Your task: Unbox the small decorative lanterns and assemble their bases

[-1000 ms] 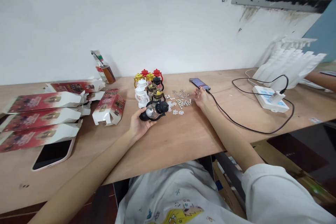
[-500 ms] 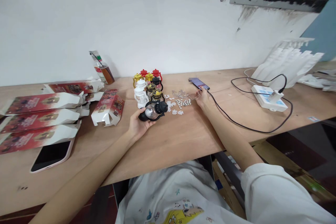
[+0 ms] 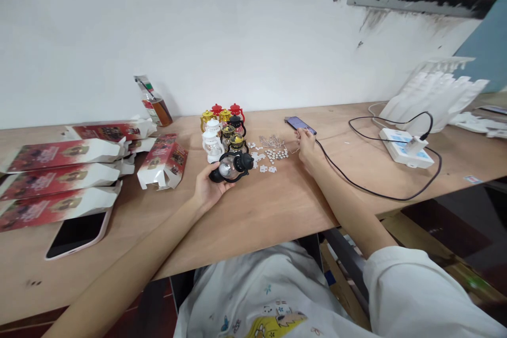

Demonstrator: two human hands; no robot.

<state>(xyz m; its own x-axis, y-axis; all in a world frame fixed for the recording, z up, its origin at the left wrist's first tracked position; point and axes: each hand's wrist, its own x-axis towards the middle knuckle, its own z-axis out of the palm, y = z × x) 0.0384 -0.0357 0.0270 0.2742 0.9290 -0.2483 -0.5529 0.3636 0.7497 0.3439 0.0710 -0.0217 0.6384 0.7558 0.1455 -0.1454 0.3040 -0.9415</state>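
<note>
My left hand (image 3: 209,190) grips a small black lantern (image 3: 229,168) by its base. The lantern is tilted on its side, its clear globe facing up and its black cap pointing right. Beside the dark phone (image 3: 300,124), my right hand (image 3: 308,149) is closed in a pinch, with a thin pale wire (image 3: 293,151) at the fingertips. Between the hands lie a heap of thin metal wire pieces (image 3: 272,141), several small round button-like pieces (image 3: 276,155) and flat white pieces (image 3: 263,168). Behind the held lantern stand white (image 3: 213,147), gold, red and dark lanterns in rows.
Red printed boxes (image 3: 59,179) lie at the left, partly over a pink-cased phone (image 3: 79,235). Another box (image 3: 163,162) and a bottle of brown liquid (image 3: 157,110) are nearer the lanterns. A black cable (image 3: 368,195) runs to a white power strip (image 3: 406,148) at right.
My right hand has shifted slightly up at the phone's near edge, with its fingers a little more bunched. My left hand and the black lantern are nearly unmoved.
</note>
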